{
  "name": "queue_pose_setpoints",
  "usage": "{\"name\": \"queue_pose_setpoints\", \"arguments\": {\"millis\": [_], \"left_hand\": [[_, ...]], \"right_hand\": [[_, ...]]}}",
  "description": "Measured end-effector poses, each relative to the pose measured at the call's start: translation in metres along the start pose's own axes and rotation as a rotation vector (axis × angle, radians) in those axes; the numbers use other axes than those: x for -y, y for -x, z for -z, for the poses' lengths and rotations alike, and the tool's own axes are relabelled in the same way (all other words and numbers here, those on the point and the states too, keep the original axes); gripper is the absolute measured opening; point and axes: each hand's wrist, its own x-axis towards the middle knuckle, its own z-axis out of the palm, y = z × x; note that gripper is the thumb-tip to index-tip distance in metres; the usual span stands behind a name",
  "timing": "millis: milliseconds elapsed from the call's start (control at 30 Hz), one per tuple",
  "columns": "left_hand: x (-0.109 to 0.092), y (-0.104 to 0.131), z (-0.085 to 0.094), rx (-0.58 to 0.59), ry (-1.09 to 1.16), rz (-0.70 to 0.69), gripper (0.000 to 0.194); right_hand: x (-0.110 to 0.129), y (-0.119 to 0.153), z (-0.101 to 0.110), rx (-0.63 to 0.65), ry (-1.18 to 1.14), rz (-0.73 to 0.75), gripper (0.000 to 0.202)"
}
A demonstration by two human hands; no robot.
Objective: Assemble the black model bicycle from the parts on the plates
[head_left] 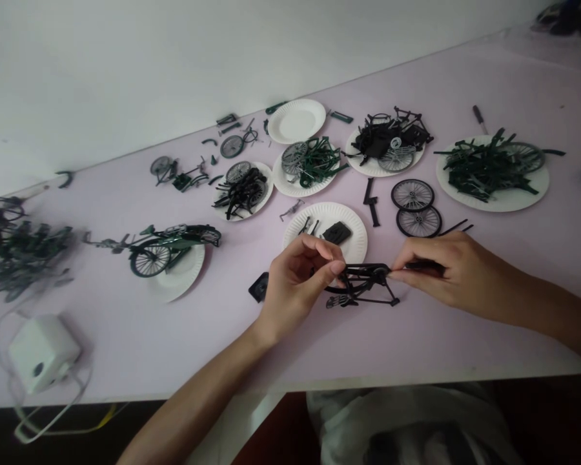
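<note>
A small black bicycle frame [368,284] is held above the table near its front edge. My left hand [303,274] is closed on the left end of the frame, thumb and forefinger pinched together. At the frame's right end, my right hand [445,268] is closed around a thin dark part [423,265], its fingertips meeting the frame. Just behind my left hand lies a white plate [356,219] with a black block [336,232] and small pieces. Two spoked wheels [413,195] lie beyond my right hand.
Plates heaped with bicycle parts [494,168] stand across the back. A white plate [297,121] is by the wall. An assembled green bicycle [169,248] rests left of my hands. Blurred dark models [19,252] and a white box [43,352] with cables lie far left.
</note>
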Motion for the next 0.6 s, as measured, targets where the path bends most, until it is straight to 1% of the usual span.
{"name": "queue_pose_setpoints", "arguments": {"millis": [100, 200, 333, 400, 500, 600], "left_hand": [[0.0, -0.001, 0.001, 0.005, 0.013, 0.001, 0.02], [-0.001, -0.001, 0.0, 0.016, 0.018, -0.007, 0.018], [0.0, 0.002, -0.001, 0.012, -0.022, -0.06, 0.016], [0.001, 0.004, -0.001, 0.013, -0.068, -0.103, 0.015], [0.0, 0.007, 0.001, 0.044, -0.172, -0.209, 0.012], [-0.006, 0.01, 0.003, 0.101, -0.339, -0.314, 0.018]], "right_hand": [[-0.003, 0.0, -0.003, 0.011, 0.03, 0.038, 0.023], [-0.002, 0.0, -0.002, -0.002, 0.014, 0.002, 0.023], [0.001, -0.002, 0.0, -0.017, 0.003, -0.059, 0.022], [0.001, -0.002, 0.001, -0.004, 0.005, -0.076, 0.023], [0.003, -0.001, 0.001, 0.009, 0.015, -0.077, 0.022], [0.005, 0.0, 0.0, -0.057, 0.062, -0.004, 0.02]]}}
